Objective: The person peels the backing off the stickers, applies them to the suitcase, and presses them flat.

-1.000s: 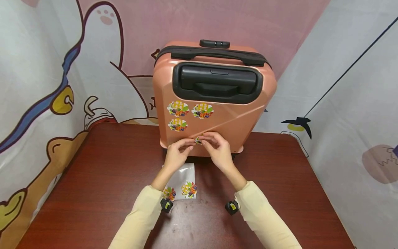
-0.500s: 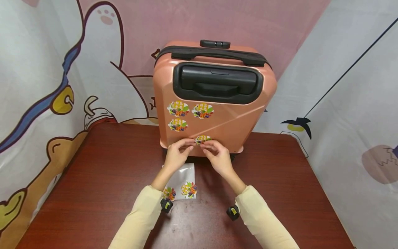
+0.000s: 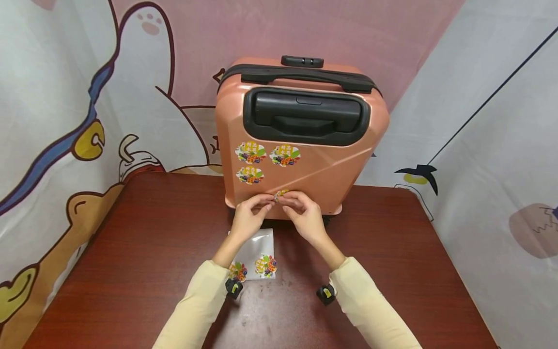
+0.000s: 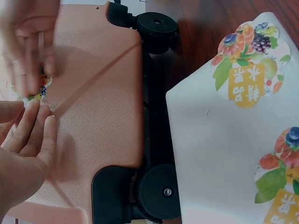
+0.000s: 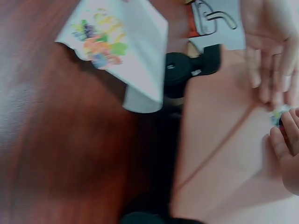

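A fruit sticker lies against the lower part of the upright pink suitcase, partly covered by fingers. My left hand touches its left edge with extended fingertips. My right hand lies over its right part, fingers fairly straight. In the left wrist view, the sticker shows between the two hands, with the right hand blurred. The right wrist view shows only a small piece of the sticker by the fingertips. Three similar stickers sit higher on the suitcase.
On the brown table, a white sticker sheet bearing two fruit stickers lies below my hands, partly under the left forearm. Black suitcase wheels stand between suitcase and sheet. Printed cloth hangs behind and at both sides.
My right fingers moved off the sticker toward its lower right edge, uncovering it, then came back left over it. My left hand has stayed at the sticker's left edge.
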